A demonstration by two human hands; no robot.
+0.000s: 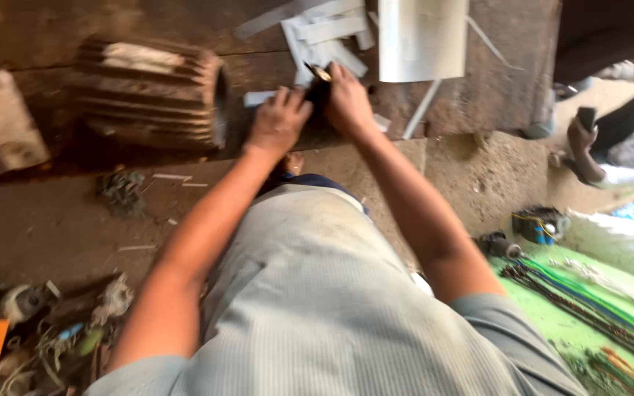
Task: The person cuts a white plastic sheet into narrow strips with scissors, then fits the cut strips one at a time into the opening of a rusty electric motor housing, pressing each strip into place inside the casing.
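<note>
My left hand and my right hand meet at the edge of a dark wooden bench. Both close around a small dark tool with a pale tip that pokes up between them. Just beyond the hands lie several cut white paper strips. A roll of white sheet stands to the right of them. The picture is blurred, so the exact grip of each hand is hard to read.
A rusty ribbed motor housing lies on the bench at the left. Scrap wire and debris cover the floor at lower left. Bundles of coloured wire lie on a green sheet at the right. Another person's foot shows at far right.
</note>
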